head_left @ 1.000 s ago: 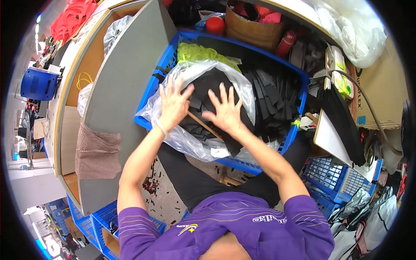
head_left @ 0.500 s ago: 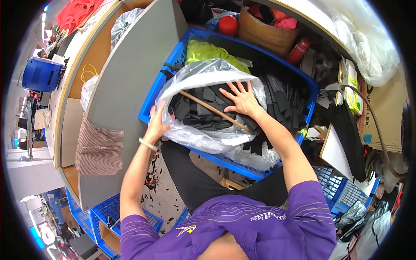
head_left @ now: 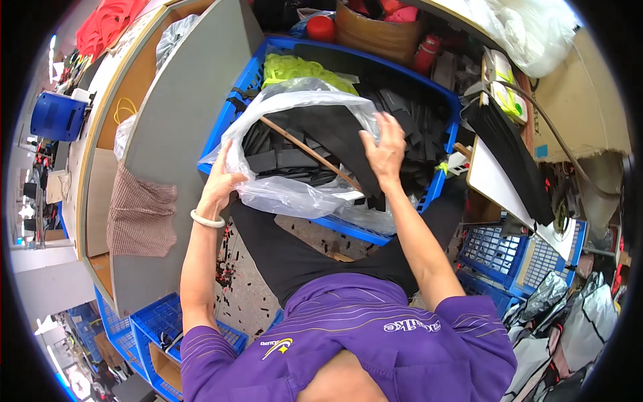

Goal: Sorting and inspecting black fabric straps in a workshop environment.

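A clear plastic bag (head_left: 288,194) sits with its mouth held wide inside a blue plastic crate (head_left: 273,45). Flat black strips (head_left: 295,159) fill it, and a larger dark piece stands along its right inner side. Across the mouth lies a thin wooden stick (head_left: 308,149), slanting down to the right. My left hand (head_left: 220,184) grips the bag's left rim, thumb toward the opening. At the right rim, my right hand (head_left: 387,149) has the plastic between thumb and fingers.
Bright yellow-green material (head_left: 295,70) and more black pieces (head_left: 402,110) lie in the crate around the bag. A grey panel (head_left: 181,147) stands at left. Behind are a cardboard box (head_left: 375,33) and a red cylinder (head_left: 426,52). Blue baskets (head_left: 499,251) stand at lower right.
My right hand has lifted off the black strips and moved to the bag's right rim. The bag's mouth stands more upright, and the dark inner side shows. The whole view has shifted slightly.
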The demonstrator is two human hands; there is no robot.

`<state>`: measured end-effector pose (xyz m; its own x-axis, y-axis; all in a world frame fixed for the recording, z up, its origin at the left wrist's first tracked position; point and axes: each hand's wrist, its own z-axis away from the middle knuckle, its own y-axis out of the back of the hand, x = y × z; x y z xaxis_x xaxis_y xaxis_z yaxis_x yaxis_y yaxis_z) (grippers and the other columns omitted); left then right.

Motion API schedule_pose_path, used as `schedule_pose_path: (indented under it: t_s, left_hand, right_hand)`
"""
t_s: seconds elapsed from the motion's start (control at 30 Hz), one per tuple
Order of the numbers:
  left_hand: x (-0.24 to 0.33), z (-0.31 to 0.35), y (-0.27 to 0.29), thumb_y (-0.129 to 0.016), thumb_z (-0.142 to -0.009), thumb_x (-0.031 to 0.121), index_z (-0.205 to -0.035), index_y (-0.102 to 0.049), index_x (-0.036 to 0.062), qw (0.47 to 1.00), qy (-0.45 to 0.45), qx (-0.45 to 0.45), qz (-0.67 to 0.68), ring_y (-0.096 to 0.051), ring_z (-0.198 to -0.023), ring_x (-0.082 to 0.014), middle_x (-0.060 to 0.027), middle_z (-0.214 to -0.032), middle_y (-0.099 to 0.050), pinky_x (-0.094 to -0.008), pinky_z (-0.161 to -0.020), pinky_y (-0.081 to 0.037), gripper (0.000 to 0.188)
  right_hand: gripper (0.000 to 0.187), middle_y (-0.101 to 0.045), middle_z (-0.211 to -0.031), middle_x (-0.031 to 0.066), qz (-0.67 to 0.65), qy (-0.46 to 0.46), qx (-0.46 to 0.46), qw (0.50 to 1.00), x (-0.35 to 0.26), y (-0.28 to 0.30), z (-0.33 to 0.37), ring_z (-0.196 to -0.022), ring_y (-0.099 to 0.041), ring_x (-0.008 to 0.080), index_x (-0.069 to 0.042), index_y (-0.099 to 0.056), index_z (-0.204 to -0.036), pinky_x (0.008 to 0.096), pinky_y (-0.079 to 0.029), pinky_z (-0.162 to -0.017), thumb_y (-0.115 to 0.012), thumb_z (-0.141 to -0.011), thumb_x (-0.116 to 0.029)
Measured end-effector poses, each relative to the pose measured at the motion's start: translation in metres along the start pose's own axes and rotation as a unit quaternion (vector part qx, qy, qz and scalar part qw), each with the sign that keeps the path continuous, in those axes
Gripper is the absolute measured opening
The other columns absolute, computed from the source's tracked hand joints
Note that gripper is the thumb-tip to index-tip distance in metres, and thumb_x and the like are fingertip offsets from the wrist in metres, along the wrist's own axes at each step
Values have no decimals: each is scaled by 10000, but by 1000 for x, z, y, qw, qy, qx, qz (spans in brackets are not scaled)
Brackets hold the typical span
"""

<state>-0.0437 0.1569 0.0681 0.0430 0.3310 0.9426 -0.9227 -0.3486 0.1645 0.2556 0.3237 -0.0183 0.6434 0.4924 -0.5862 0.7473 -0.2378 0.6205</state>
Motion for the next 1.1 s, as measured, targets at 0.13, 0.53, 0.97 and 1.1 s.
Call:
schedule_pose_path:
  t_s: [0.13,0.53,0.97,1.1]
  left_hand:
    - [0,-17,-10,-534,-617,-146,-1445,-233,98,994,48,-7,93,-584,-837,-211,-157,-1254,-453,-320,-672,-509,915]
    - [38,8,23,-549,-716,-92,-1370,-318,-2,970,52,-107,211,-603,-1012,-249,-187,-1195,-535,-352,-836,-542,699]
    - [-18,40,33,-553,-606,-121,-1418,-262,4,995,32,69,63,-585,-970,-241,-199,-1297,-445,-309,-772,-506,872]
    - [-26,44,26,-580,-580,-104,-1404,-317,33,995,-29,76,-51,-524,-1095,-262,-168,-1302,-448,-327,-895,-454,876]
  right_hand:
    - [489,-608,-1000,165,-54,-337,-139,930,89,-12,46,-953,-593,298,4,-608,-1064,399,-491,-803,-720,-728,-334]
    - [288,-475,-517,-2,-451,-417,-109,782,18,62,-7,-357,-444,104,-68,-496,-641,254,-353,-297,-766,-688,-159]
    - [355,-370,-531,-74,-504,-455,-134,722,3,48,24,-457,-330,32,-135,-448,-583,220,-225,-399,-761,-733,-210]
    - [310,-410,-546,-65,-462,-386,-129,788,35,39,39,-467,-350,32,-126,-467,-605,210,-278,-435,-701,-797,-192]
